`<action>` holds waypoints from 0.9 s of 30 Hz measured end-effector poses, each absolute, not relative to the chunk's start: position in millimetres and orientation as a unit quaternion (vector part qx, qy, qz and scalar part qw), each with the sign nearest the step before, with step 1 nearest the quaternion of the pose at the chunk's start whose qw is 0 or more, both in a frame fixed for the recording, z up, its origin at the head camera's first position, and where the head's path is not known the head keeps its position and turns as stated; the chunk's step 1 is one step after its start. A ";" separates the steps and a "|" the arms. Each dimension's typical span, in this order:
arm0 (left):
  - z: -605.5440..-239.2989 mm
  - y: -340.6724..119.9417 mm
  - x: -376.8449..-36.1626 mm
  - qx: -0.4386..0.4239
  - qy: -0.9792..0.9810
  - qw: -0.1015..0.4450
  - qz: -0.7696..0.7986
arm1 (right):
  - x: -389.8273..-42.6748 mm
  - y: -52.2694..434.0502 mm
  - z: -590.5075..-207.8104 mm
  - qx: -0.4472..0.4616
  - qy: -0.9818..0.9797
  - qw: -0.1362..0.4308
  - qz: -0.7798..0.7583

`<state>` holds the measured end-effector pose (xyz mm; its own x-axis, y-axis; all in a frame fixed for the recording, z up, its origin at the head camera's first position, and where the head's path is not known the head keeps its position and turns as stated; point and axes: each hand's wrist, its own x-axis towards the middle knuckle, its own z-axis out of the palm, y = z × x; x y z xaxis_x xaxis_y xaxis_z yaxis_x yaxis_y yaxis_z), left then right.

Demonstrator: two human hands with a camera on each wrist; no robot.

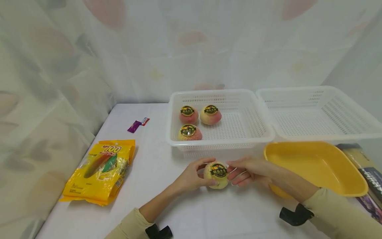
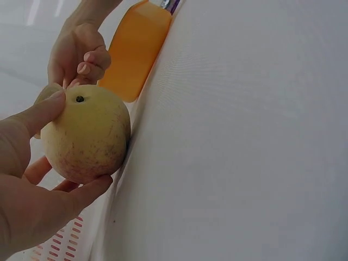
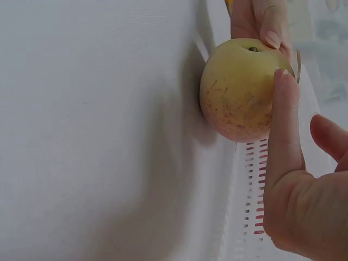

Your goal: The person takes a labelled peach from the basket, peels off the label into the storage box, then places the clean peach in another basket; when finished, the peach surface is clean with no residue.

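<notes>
**Head view: both hands on one peach**

Head view: I see my left hand (image 1: pixel 191 176) and right hand (image 1: pixel 247 171) gripping a round yellowish peach with a dark sticker (image 1: pixel 217 175) on the white table (image 1: pixel 155 159). The white slotted plastic basket (image 1: pixel 221 142) behind holds three stickered peaches (image 1: pixel 188 115).

Left wrist: thumb and fingers (image 2: pixel 43 114) curl round it.

Right wrist: fingertips (image 3: pixel 285 103) press its side.

What we can't see well

The words on the peach (image 1: pixel 217 175) sticker are too small for us to read. The books (image 1: pixel 370 179) run off the picture's right edge, and our bowl (image 1: pixel 313 166) hides part of them.
</notes>
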<state>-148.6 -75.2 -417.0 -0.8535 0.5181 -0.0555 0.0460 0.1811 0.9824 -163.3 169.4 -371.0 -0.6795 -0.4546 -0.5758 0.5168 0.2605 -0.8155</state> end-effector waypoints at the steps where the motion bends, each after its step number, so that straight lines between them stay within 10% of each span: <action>1: -417.2 -74.9 -148.5 0.192 0.745 0.191 0.609 | -163.4 168.4 -370.8 0.028 0.686 0.401 -0.607; 27: -414.4 -74.0 -147.3 0.196 0.735 0.195 0.620 | -166.4 152.9 -365.0 0.044 0.739 0.347 -0.575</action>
<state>-147.3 -74.0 -414.4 -0.8474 0.5291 -0.0429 0.0469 0.1551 0.9868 -166.4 152.9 -365.0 -0.7553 -0.3336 -0.5642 0.4649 0.3341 -0.8199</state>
